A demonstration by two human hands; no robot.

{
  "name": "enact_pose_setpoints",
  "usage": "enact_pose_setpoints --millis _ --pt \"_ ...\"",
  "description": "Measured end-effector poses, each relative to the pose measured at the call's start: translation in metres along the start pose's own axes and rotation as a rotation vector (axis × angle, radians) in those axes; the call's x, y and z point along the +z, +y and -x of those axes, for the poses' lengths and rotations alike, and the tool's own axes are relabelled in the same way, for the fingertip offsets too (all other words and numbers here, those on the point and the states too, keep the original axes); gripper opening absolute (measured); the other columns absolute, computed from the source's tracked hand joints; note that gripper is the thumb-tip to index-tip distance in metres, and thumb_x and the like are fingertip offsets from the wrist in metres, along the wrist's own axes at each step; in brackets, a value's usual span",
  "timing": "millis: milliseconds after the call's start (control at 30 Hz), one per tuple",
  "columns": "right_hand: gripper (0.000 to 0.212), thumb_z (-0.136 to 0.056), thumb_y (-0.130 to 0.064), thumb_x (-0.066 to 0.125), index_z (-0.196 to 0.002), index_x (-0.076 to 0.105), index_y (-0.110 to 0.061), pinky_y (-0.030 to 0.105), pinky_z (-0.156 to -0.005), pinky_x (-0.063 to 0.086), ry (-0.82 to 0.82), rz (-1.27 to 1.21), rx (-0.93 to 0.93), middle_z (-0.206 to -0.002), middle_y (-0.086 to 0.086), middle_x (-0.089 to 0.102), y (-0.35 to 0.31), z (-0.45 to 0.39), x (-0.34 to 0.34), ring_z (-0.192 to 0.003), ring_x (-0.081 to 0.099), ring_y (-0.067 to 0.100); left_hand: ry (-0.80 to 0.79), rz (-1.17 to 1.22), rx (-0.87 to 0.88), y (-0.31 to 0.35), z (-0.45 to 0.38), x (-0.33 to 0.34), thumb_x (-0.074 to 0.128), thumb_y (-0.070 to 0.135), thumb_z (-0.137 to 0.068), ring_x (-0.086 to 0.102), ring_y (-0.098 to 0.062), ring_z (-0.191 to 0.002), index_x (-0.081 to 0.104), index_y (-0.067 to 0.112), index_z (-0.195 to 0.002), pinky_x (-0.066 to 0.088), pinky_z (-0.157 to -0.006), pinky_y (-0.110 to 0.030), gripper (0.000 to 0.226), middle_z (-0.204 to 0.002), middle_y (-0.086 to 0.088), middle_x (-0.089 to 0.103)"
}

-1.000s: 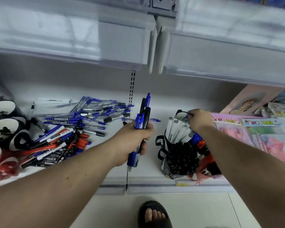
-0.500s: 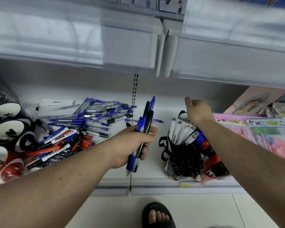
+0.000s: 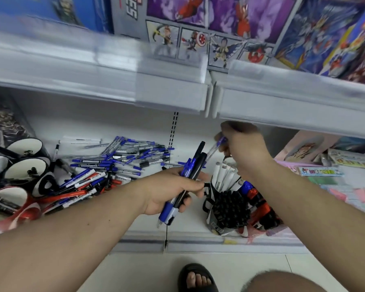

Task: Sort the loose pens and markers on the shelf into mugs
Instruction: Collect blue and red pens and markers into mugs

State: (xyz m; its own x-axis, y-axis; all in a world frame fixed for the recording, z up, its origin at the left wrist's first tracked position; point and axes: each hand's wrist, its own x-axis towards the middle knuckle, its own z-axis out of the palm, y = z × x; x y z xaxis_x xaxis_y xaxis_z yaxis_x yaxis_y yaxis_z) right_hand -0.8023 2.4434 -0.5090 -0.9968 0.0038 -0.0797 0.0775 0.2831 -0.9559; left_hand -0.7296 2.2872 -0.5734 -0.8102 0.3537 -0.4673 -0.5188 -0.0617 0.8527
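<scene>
Blue pen [image 3: 216, 146] pinched in right hand [image 3: 243, 149], raised above mug of white markers [image 3: 224, 175] near shelf [image 3: 148, 234] front edge; earlier that hand was lower, at mug rim, without visible pen. Left hand [image 3: 169, 191] grips bundle of pens [image 3: 187, 175], as before. Progress partial: front mugs [image 3: 230, 209] filled, loose pile [image 3: 118, 161] remains mid-shelf, empty mugs [image 3: 25, 165] at left edge.

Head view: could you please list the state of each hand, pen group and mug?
left hand: grips a pen bundle
right hand: pinches one blue pen
loose pens: piled on the shelf
black mug: holds white markers
</scene>
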Motion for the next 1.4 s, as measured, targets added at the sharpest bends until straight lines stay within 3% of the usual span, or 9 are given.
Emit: enact_pose_setpoints --millis 100,167,267,400,633,967,1133,1267,1400 --pt "0.034 -0.076 0.01 0.041 -0.093 0.054 -0.015 0.022 -0.07 0.048 0.158 0.327 0.122 -0.091 0.001 0.051 -0.02 0.002 -0.002 -0.081 0.059 0.016 0.249 -0.085 0.049 -0.005 0.004 -0.005 0.063 0.012 -0.092 0.054 -0.017 -0.049 0.06 0.01 -0.09 0.041 -0.046 -0.026 0.004 -0.068 -0.007 0.062" --pt "0.026 -0.076 0.013 0.039 -0.074 0.043 -0.012 0.02 -0.055 0.038 0.154 0.514 0.046 -0.073 -0.001 0.043 -0.024 0.005 0.0 -0.064 0.048 0.015 0.399 -0.215 0.097 -0.008 0.007 -0.012 0.063 0.012 -0.089 0.052 -0.017 -0.045 0.054 0.011 -0.082 0.04 -0.044 -0.023 0.011 -0.062 -0.007 0.057" --pt "0.035 -0.095 -0.026 0.06 -0.068 0.046 -0.009 0.024 -0.044 0.029 0.012 0.335 -0.17 -0.056 0.003 0.04 -0.023 0.031 0.028 -0.048 0.033 0.015 0.556 -0.342 0.161 -0.005 0.013 -0.016 0.06 0.013 -0.083 0.045 -0.018 -0.048 0.051 0.015 -0.079 0.036 -0.048 -0.024 0.01 -0.06 -0.003 0.05" --pt "0.042 -0.082 -0.051 0.072 -0.079 0.058 -0.012 0.022 -0.049 0.036 -0.233 0.469 -0.236 -0.06 -0.005 0.049 -0.019 0.053 0.061 -0.05 0.043 0.008 0.646 -0.38 0.251 0.0 0.024 -0.012 0.059 0.013 -0.079 0.052 -0.019 -0.057 0.056 0.018 -0.09 0.041 -0.052 -0.027 0.012 -0.069 -0.002 0.059" --pt "0.057 -0.077 -0.044 0.081 -0.056 0.035 -0.017 0.019 -0.039 0.023 -0.272 0.346 -0.054 -0.045 -0.005 0.03 -0.016 0.058 0.075 -0.039 0.028 0.011 0.575 -0.205 0.295 0.004 0.044 -0.005 0.062 0.002 -0.077 0.043 -0.008 -0.045 0.061 0.017 -0.103 0.032 -0.042 -0.019 0.03 -0.062 0.002 0.052" --pt "0.036 -0.09 -0.035 0.069 -0.068 0.058 -0.01 0.019 -0.045 0.035 -0.342 0.22 -0.052 -0.047 -0.004 0.051 -0.006 0.062 0.058 -0.04 0.04 0.006 0.245 -0.05 0.238 0.012 0.057 -0.008 0.066 -0.009 -0.075 0.043 -0.016 -0.046 0.059 0.008 -0.086 0.039 -0.042 -0.023 0.022 -0.063 -0.01 0.049" --pt "0.037 -0.087 -0.04 0.072 -0.073 0.063 -0.007 0.017 -0.042 0.035 -0.32 0.309 -0.084 -0.053 0.002 0.057 -0.005 0.061 0.059 -0.038 0.043 0.005 0.318 -0.184 0.2 0.008 0.049 -0.004 0.066 -0.012 -0.071 0.042 -0.014 -0.039 0.054 0.009 -0.086 0.036 -0.04 -0.021 0.028 -0.055 -0.005 0.05" --pt "0.041 -0.085 -0.039 0.074 -0.081 0.067 0.001 0.019 -0.046 0.041 -0.277 0.33 -0.102 -0.056 0.003 0.062 -0.006 0.056 0.056 -0.042 0.049 0.006 0.282 -0.168 0.199 0.011 0.046 0.0 0.069 -0.01 -0.07 0.042 -0.014 -0.043 0.055 0.01 -0.085 0.036 -0.042 -0.022 0.028 -0.076 -0.013 0.055" --pt "0.036 -0.084 -0.036 0.077 -0.065 0.058 -0.01 0.016 -0.039 0.034 -0.292 0.37 -0.082 -0.054 0.005 0.06 -0.003 0.056 0.055 -0.034 0.045 0.003 0.36 -0.382 0.224 0.006 0.041 0.002 0.075 -0.001 -0.07 0.049 -0.008 -0.047 0.054 0.018 -0.09 0.04 -0.043 -0.017 0.034 -0.075 0.004 0.057"
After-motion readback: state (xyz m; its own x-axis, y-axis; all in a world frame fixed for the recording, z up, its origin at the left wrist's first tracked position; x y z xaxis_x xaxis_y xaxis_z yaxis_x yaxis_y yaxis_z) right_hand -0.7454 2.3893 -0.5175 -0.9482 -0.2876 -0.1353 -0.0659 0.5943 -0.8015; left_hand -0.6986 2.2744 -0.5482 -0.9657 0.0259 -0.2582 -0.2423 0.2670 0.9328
